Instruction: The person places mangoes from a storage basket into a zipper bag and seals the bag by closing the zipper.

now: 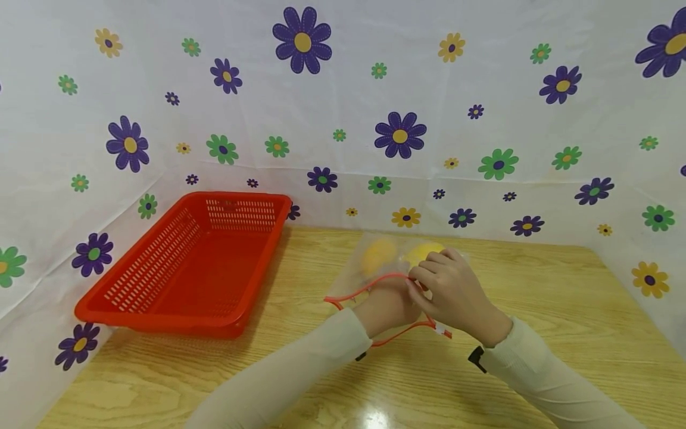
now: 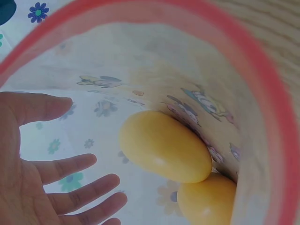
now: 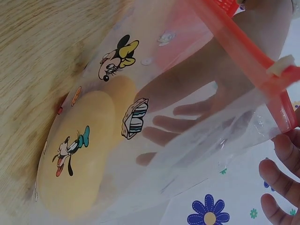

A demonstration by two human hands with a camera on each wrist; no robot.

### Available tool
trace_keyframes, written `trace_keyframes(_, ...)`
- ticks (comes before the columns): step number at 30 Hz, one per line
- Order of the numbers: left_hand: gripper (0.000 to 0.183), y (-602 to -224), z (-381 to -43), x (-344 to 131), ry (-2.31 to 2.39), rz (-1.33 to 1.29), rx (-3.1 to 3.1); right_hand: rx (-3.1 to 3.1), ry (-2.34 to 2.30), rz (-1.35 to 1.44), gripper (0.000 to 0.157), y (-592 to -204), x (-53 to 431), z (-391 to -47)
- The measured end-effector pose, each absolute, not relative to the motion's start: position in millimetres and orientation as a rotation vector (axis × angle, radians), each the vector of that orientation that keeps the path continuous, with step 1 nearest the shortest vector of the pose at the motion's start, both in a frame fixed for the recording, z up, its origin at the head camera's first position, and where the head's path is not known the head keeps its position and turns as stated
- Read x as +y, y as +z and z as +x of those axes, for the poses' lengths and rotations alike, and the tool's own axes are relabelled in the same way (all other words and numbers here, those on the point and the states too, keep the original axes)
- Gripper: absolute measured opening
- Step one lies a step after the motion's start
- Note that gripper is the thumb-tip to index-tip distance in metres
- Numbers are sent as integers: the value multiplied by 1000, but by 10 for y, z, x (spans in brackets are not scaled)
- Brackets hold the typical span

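Note:
A translucent zip bag (image 1: pixel 351 268) with a red-edged mouth and cartoon prints lies on the table. Two smooth yellow, oval, mango-like fruits rest against each other inside; the left wrist view shows the upper fruit (image 2: pixel 164 145) and the lower fruit (image 2: pixel 208 201). My left hand (image 1: pixel 393 301) reaches through the mouth into the bag. Its fingers (image 2: pixel 89 192) are spread and hold nothing, a short gap from the fruits. At the bag's right side, my right hand (image 1: pixel 455 292) pinches the red rim (image 3: pixel 253 56), near a white slider (image 3: pixel 281 65).
A red plastic basket (image 1: pixel 262 274) with slotted sides stands on the left of the wooden table (image 1: pixel 536 310). White cloth (image 1: pixel 343 101) printed with flowers hangs behind and along both sides.

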State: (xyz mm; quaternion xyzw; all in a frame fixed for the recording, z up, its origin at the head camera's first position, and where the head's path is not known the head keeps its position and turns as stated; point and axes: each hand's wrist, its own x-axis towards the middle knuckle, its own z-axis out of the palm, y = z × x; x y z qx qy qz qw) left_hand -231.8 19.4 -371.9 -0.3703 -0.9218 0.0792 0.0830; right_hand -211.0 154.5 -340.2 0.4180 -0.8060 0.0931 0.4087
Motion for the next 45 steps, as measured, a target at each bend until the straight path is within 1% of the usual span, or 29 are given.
trace_keyframes(2, 27, -3729, -2303, 155, 19, -1095, -2732, -2031, 233, 1051, 8, -3402, 1547, -2109)
trace_keyframes(3, 25, -3738, -2290, 133, -18, -1099, -2682, -2034, 232, 1051, 8, -3403, 1549, -2109)
trace_keyframes(7, 11, -3756, -2241, 72, -119, -1082, -2666, -2042, 238, 1044, 7, -3402, 1554, -2107)
trace_keyframes(11, 23, -3753, -2190, 41, -154, -1014, -2776, -2049, 246, 1036, 6, -3399, 1560, -2102)
trace_keyframes(17, 27, -3763, -2123, 30, -41, -943, -2792, -2047, 255, 1039, 7, -3397, 1561, -2100)
trace_keyframes(23, 41, -3756, -2059, 21, 85, -888, -2744, -2053, 252, 1036, 6, -3400, 1562, -2103)
trace_keyframes(30, 46, -3708, -1983, -2, 148, -846, -2753, -2069, 242, 1028, 7, -3392, 1567, -2105)
trace_keyframes(39, 46, -3763, -1905, -120, 90, -919, -2585, -2085, 225, 1018, 9, -3384, 1575, -2104)
trace_keyframes(45, 54, -3754, -1807, -187, 124, -941, -2508, -2090, 216, 1014, 9, -3377, 1589, -2104)
